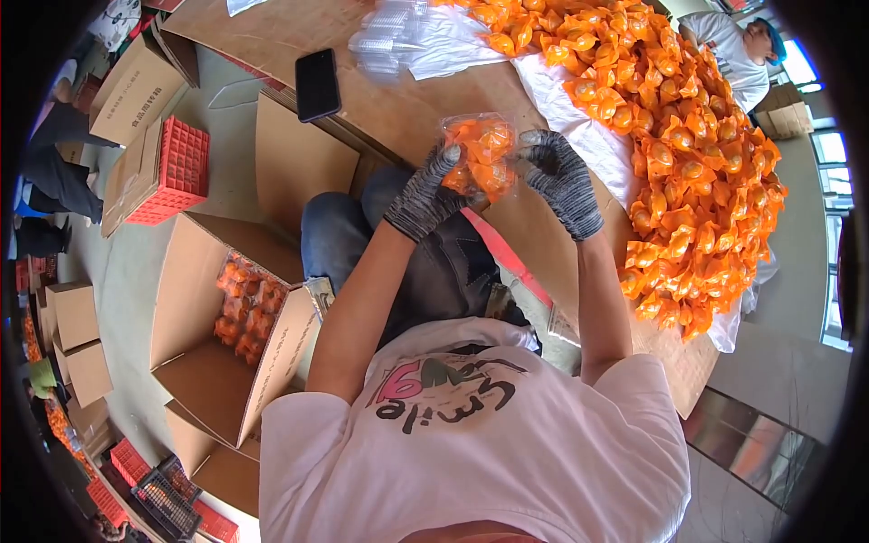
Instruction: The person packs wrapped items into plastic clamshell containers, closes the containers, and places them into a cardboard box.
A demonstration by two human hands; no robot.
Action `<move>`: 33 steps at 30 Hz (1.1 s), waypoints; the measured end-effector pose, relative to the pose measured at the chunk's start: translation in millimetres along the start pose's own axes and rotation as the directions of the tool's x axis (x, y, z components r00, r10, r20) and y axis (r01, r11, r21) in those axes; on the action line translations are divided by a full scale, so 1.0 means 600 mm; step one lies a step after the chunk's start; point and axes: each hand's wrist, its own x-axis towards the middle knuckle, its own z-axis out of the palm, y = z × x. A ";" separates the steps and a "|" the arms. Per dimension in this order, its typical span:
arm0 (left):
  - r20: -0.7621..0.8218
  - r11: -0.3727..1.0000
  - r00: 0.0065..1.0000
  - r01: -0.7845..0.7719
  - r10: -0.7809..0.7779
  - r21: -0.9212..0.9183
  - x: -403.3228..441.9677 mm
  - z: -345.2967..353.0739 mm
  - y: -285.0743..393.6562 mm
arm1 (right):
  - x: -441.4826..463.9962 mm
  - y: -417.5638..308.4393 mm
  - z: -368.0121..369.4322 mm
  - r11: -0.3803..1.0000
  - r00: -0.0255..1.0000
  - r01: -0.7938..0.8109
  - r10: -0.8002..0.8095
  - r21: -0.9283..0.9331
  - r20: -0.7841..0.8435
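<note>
Above the table edge, in front of my lap, a clear plastic box (486,156) filled with orange-wrapped pieces is held up. My left hand (427,192), in a grey-black knit glove, grips its left side with the thumb along the front. My right hand (565,185), gloved alike, has its fingertips closed at the box's right edge. A large heap of orange-wrapped pieces (674,172) lies to the right on a white plastic sheet (579,118). Stacked empty clear boxes (387,41) are at the table's far side.
A black phone (318,85) lies near the edge of the brown table (244,32). An open carton (186,299) holding filled clear boxes (249,308) stands at my left. Beyond it is a red crate (181,167). Another person (729,59) is behind the heap.
</note>
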 end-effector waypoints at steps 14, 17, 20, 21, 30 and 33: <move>0.115 0.972 0.987 -0.134 0.113 0.194 -0.026 0.048 0.005 | -0.006 0.028 -0.011 0.966 0.995 0.098 -0.093 -0.239 0.032; 0.204 0.975 0.973 -0.144 0.108 0.167 -0.019 0.060 0.005 | -0.017 -0.003 -0.013 0.961 0.996 -0.019 0.041 -0.274 0.075; 0.131 0.959 0.981 -0.168 0.141 0.228 -0.004 0.015 -0.012 | -0.016 -0.009 -0.034 0.945 0.981 0.055 0.010 -0.323 0.195; 0.110 0.958 0.984 -0.160 0.137 0.239 -0.010 0.027 -0.011 | -0.019 -0.014 -0.033 0.943 0.983 0.064 -0.004 -0.326 0.181; 0.144 0.794 0.932 -0.360 0.334 0.489 0.010 0.002 -0.029 | -0.018 0.026 -0.012 0.997 0.988 -0.080 0.079 0.000 -0.131; 0.216 0.755 0.904 -0.427 0.369 0.497 -0.001 0.026 -0.027 | -0.016 0.057 -0.014 0.998 0.985 -0.033 0.025 -0.045 -0.169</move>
